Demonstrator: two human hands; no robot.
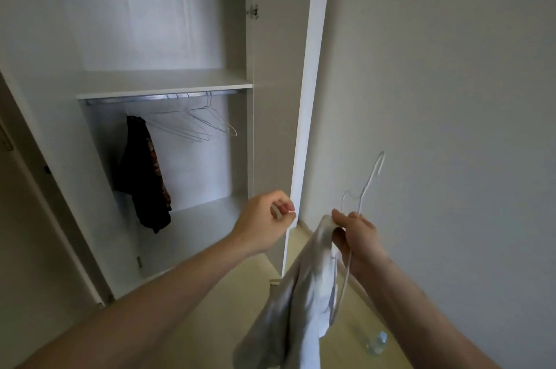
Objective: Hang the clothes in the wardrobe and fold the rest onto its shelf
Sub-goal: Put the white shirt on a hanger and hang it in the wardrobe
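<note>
While the left hand (264,219) curls on nothing, the right hand (358,241) pinches 1 hanger (365,188) — pale garment (294,302) dangling below.

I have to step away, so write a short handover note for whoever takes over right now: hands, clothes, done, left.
Right hand: holds a white hanger and a pale garment, only partly on it.
Left hand: fingers curled, holding nothing, near the open door's edge.
Done: one dark garment hangs on the rail, beside bare hangers.
Left: seat the pale garment, hook it on the rail. The shelf holds no folded clothes.
</note>
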